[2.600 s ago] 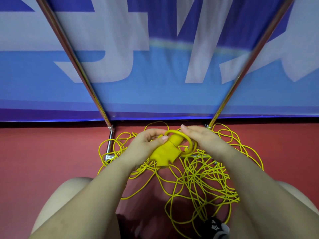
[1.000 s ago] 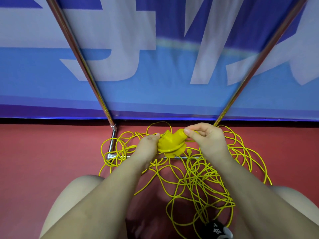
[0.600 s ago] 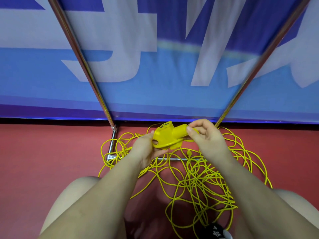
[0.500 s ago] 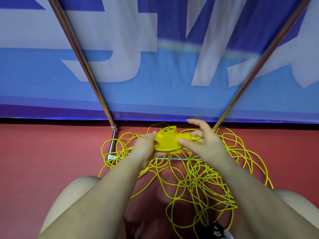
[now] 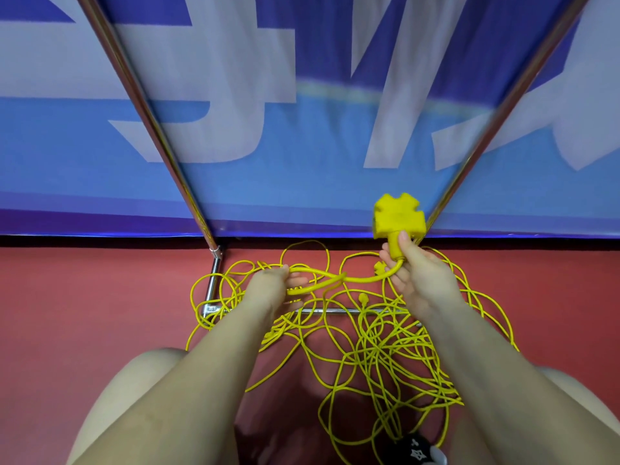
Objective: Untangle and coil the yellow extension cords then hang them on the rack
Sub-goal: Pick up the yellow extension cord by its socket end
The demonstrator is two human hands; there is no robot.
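A tangled pile of thin yellow extension cords point(image 5: 365, 344) lies on the red floor between my knees. My right hand point(image 5: 419, 280) grips the neck of a yellow multi-outlet socket head point(image 5: 399, 219), lifted upright near the rack's right pole. A thicker yellow cord point(image 5: 342, 280) runs from that head leftward to my left hand point(image 5: 271, 286), whose fingers curl around it. The chrome rack point(image 5: 214, 286) stands over the pile, its base bar on the floor and two slanted poles rising.
A blue and white banner point(image 5: 302, 146) hangs behind the rack poles. A black shoe with a star point(image 5: 417, 451) shows at the bottom edge. My bare knees flank the pile. Red floor point(image 5: 84, 313) spreads to the left and right.
The socket head left my left hand and rose up and to the right in my right hand. My hands moved apart, stretching the thick cord between them.
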